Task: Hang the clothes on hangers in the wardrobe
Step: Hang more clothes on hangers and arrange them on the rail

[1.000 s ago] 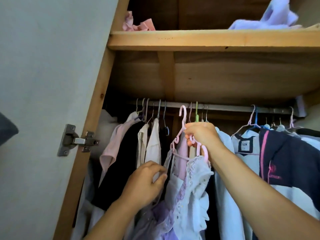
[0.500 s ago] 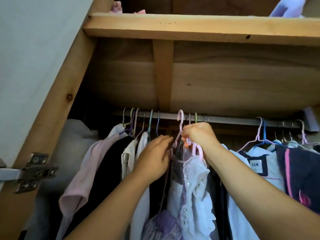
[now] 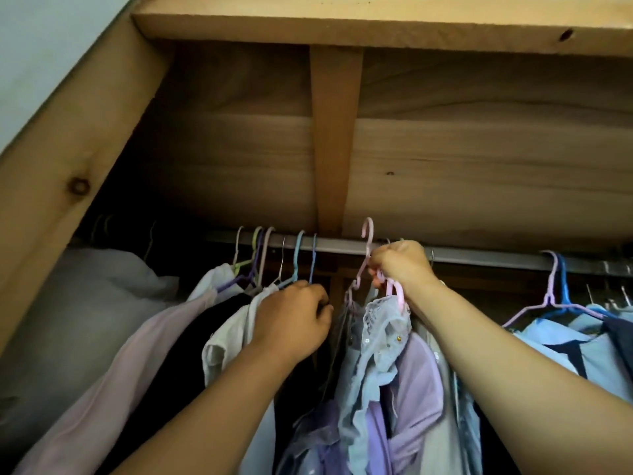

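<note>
My right hand [image 3: 399, 265] grips a pink plastic hanger [image 3: 367, 246] just below its hook. The hook rises in front of the metal rail [image 3: 479, 256], level with it. A lilac and pale blue lacy garment [image 3: 394, 354] hangs from that hanger. My left hand [image 3: 294, 320] is closed on the white and dark clothes [image 3: 233, 323] hanging to the left, holding them aside. A narrow gap on the rail lies between my two hands.
Several hung garments fill the rail on the left, and light blue shirts [image 3: 565, 334] hang on the right. The wooden shelf [image 3: 376, 22] sits close above the rail. The wardrobe's side post [image 3: 68, 159] stands at the left, with a pale bundle [image 3: 85, 303] behind it.
The view has tilted up and moved closer to the rail. My right hand raised the pink hanger to the rail's height. My left hand rose from the garment's front to the clothes on the left.
</note>
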The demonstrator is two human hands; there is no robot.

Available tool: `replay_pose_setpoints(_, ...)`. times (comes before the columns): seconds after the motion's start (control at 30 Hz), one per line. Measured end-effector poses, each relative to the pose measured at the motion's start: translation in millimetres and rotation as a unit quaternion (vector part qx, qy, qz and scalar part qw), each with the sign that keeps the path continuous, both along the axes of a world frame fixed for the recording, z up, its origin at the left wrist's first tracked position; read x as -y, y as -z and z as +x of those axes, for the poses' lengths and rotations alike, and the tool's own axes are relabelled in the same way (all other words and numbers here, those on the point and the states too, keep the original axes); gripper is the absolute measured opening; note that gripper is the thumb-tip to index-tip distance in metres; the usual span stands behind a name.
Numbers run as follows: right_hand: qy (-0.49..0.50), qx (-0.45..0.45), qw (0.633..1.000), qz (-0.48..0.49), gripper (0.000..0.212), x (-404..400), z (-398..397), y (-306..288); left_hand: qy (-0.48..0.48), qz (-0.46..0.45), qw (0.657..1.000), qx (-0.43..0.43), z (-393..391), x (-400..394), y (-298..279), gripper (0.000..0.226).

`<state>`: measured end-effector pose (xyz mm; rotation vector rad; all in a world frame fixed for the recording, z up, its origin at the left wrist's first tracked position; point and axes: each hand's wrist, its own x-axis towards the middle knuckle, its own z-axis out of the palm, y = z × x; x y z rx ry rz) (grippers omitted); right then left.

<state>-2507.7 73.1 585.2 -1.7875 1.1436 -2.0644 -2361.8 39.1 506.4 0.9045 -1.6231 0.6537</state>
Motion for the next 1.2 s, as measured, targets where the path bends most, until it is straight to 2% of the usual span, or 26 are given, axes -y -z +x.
replay_pose_setpoints(0.2, 0.021, -0.003, 1.000, 0.008, 0.021, 15.1, -3.5, -12.7, 0.029, -0.006, 1.000, -0.005, -5.6, 5.1, 3.9, 0.023)
replay_pose_setpoints(0.53, 0.011, -0.014, 0.997, 0.075, 0.010, 21.9, -4.7, -14.3, 0.080, -0.012, 0.996, -0.030, -10.3, 8.6, 5.1, 0.020)
replay_pose_setpoints(0.63, -0.045, -0.004, 0.995, 0.094, 0.005, 13.6, -5.5, -5.6, 0.116, -0.025, 0.991, -0.067, -17.5, 13.5, -14.9, 0.024)
replay_pose_setpoints(0.77, -0.143, 0.013, 0.988, 0.048, 0.011, 0.2, -9.1, 10.1, 0.186, -0.049, 0.978, -0.083, -31.8, 20.6, -63.9, 0.025)
replay_pose_setpoints(0.83, -0.110, -0.038, 0.993, 0.003, 0.021, -7.3, -11.0, 18.6, 0.205, -0.059, 0.975, -0.070, -38.2, 25.3, -86.0, 0.026)
replay_pose_setpoints(0.9, 0.005, -0.148, 0.988, -0.033, 0.028, -16.6, -13.3, 28.1, 0.208, -0.056, 0.975, -0.054, -42.6, 31.6, -103.4, 0.030)
replay_pose_setpoints(0.97, 0.148, -0.252, 0.955, -0.052, 0.039, -23.5, -15.6, 37.2, 0.184, -0.044, 0.982, -0.009, -45.5, 37.7, -115.3, 0.039)
replay_pose_setpoints(1.0, 0.187, -0.282, 0.939, -0.065, 0.044, -26.1, -16.7, 40.4, 0.177, -0.036, 0.983, 0.025, -46.3, 40.9, -119.6, 0.043)
replay_pose_setpoints(1.1, 0.204, -0.302, 0.926, -0.095, 0.042, -31.7, -22.2, 44.9, 0.147, -0.008, 0.983, 0.113, -50.2, 49.0, -126.8, 0.047)
replay_pose_setpoints(1.2, 0.230, -0.346, 0.904, -0.097, 0.053, -34.0, -28.7, 46.4, 0.084, 0.000, 0.983, 0.161, -53.4, 59.1, -129.1, 0.046)
